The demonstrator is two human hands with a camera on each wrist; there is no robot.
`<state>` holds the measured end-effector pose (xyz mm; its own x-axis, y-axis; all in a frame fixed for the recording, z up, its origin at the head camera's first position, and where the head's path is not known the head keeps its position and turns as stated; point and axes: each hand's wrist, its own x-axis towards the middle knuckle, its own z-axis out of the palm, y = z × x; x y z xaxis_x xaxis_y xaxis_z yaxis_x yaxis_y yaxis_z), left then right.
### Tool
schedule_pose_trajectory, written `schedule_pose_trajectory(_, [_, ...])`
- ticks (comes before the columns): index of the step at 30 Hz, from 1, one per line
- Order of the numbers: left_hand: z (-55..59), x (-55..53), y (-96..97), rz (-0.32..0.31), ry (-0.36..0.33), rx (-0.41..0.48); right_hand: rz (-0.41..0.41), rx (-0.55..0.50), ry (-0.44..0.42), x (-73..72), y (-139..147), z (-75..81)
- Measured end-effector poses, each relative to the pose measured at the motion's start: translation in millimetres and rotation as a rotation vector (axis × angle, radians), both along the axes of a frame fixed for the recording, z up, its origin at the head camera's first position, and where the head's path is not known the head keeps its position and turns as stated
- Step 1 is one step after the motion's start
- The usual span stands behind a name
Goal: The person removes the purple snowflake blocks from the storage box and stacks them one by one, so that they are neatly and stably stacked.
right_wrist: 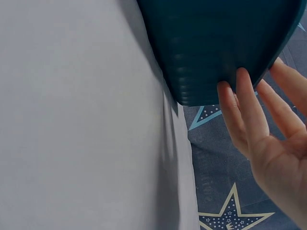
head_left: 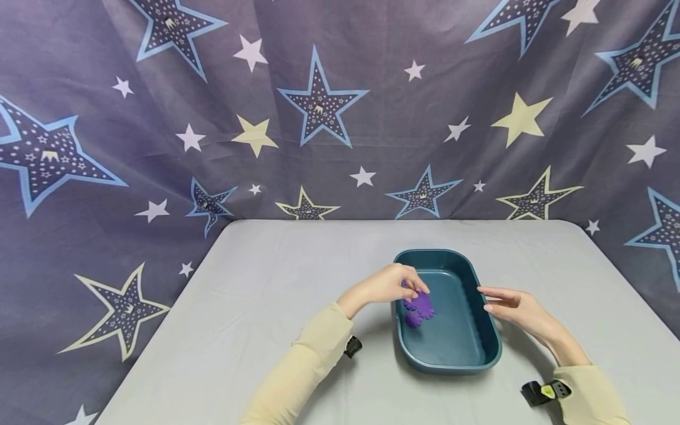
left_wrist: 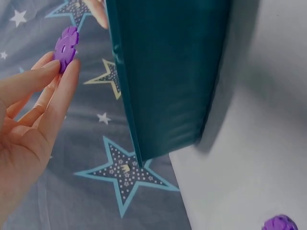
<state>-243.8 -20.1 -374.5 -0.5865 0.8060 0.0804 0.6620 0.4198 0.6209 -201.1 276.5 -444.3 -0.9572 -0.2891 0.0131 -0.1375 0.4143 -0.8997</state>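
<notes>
My left hand [head_left: 395, 284] is over the left rim of a dark teal tray [head_left: 443, 367]. Between its thumb and fingers it pinches a purple notched plastic disc piece [left_wrist: 66, 48], flower-shaped and slotted, which appears joined to others. Below those fingers in the head view, purple notched discs [head_left: 422, 306] overlap the tray's inside. My right hand [head_left: 523, 313] is at the tray's right side. Its fairly straight fingers [right_wrist: 250, 103] touch the outer wall near the rim, with nothing gripped.
Another purple piece [left_wrist: 279, 223] lies on the table at the bottom corner of the left wrist view. The tray stands on a table with a pale grey cloth [head_left: 297, 265]. A dark curtain with stars [head_left: 340, 165] hangs behind it and at both sides.
</notes>
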Motion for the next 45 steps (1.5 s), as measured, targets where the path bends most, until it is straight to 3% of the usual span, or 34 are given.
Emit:
schedule_pose_trajectory(8, [2.5,1.1,-18.2,0.048,-0.024,0.047,0.002,-0.011,-0.004,0.4,2,-1.3])
schedule_pose_trajectory(19, [-5.5,-0.2,-54.1,0.195,-0.045,0.112,0.005,-0.01,0.004,1.1,1,0.3])
schedule_pose_trajectory(25, [-10.5,0.4,-69.7,0.233,-0.123,0.146,0.003,-0.003,-0.002,1.5,0,0.4])
schedule_pose_trajectory(33, [-17.2,0.2,-85.2,0.325,-0.097,0.091,0.001,0.0,0.006,-0.1,-1,-0.8])
schedule_pose_trajectory(39, [-27.1,-2.0,-95.7,0.372,-0.113,0.106,0.002,0.005,0.01,-0.6,0,-2.2])
schedule_pose_trajectory(45, [-37.3,-4.2,-103.1,0.425,-0.225,0.132,0.002,-0.01,0.003,-0.8,0,-2.4])
